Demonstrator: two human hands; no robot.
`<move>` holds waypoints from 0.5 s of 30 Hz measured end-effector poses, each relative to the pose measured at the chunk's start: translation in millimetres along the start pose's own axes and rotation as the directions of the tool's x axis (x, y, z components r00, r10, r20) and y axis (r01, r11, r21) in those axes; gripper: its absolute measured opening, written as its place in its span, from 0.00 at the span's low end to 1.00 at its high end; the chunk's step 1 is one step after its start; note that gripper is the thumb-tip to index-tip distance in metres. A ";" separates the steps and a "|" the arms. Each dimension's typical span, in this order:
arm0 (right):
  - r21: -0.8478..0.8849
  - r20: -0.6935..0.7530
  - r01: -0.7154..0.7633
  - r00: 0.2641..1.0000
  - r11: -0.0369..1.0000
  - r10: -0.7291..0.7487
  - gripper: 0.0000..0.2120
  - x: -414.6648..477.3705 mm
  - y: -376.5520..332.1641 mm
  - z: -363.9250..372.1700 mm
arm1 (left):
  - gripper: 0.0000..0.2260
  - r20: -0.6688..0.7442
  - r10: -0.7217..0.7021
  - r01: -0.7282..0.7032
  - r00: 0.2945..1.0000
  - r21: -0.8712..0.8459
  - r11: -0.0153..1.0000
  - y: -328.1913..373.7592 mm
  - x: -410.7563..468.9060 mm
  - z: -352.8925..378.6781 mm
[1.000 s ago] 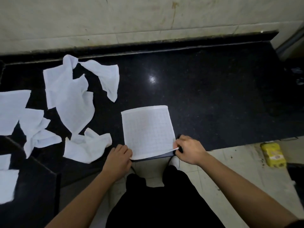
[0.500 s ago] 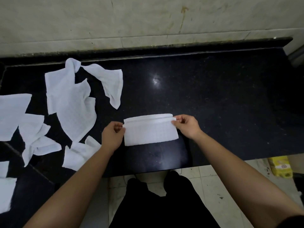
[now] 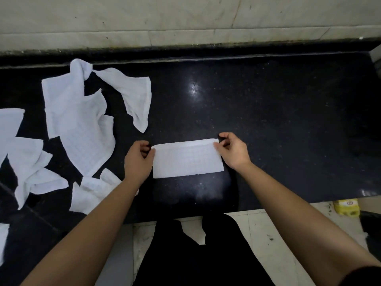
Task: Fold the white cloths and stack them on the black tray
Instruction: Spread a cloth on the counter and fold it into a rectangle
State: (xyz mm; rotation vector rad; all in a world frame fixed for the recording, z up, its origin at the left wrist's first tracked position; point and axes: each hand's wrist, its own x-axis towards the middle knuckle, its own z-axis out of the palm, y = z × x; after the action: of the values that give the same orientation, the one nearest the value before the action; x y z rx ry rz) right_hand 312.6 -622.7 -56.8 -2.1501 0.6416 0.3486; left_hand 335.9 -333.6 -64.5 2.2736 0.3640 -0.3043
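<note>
Kitchen: black granite counter point(image 3: 268, 120), tiled wall point(image 3: 185, 17)

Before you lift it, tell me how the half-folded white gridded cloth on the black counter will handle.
The half-folded white cloth is probably floppy: loose white cloths nearby lie crumpled. Likely light: left hand and right hand pinch only its corners.

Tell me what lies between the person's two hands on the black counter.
In the head view, the folded white checked cloth spans the gap; left hand and right hand each pinch a far corner.
</note>
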 end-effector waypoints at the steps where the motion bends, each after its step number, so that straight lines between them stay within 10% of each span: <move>1: -0.094 -0.029 0.054 0.998 0.994 -0.057 0.17 -5.7 1.1 0.7 | 0.15 -0.032 0.080 -0.078 0.996 0.061 0.995 -2.8 -3.5 0.7; 6: -0.550 0.033 0.493 0.819 0.674 -0.572 0.22 -33.5 -1.6 29.4 | 0.20 0.101 0.572 -0.546 0.814 0.471 0.694 -9.6 -22.2 15.0; 9: -0.646 0.292 0.563 0.806 0.516 -0.514 0.29 -31.9 -4.0 56.6 | 0.26 0.351 0.542 -0.633 0.763 0.572 0.521 -9.1 -22.6 28.9; 15: -0.724 0.370 0.536 0.833 0.434 -0.411 0.34 -16.1 13.3 65.8 | 0.31 0.483 0.416 -0.634 0.771 0.644 0.428 -21.2 -6.3 39.4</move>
State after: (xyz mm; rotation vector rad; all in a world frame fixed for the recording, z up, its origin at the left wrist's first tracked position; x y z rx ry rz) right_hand 290.3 -572.0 -97.9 -3.0230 -0.3613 0.5390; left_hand 318.6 -350.6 -102.6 2.9922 -0.8304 -0.4731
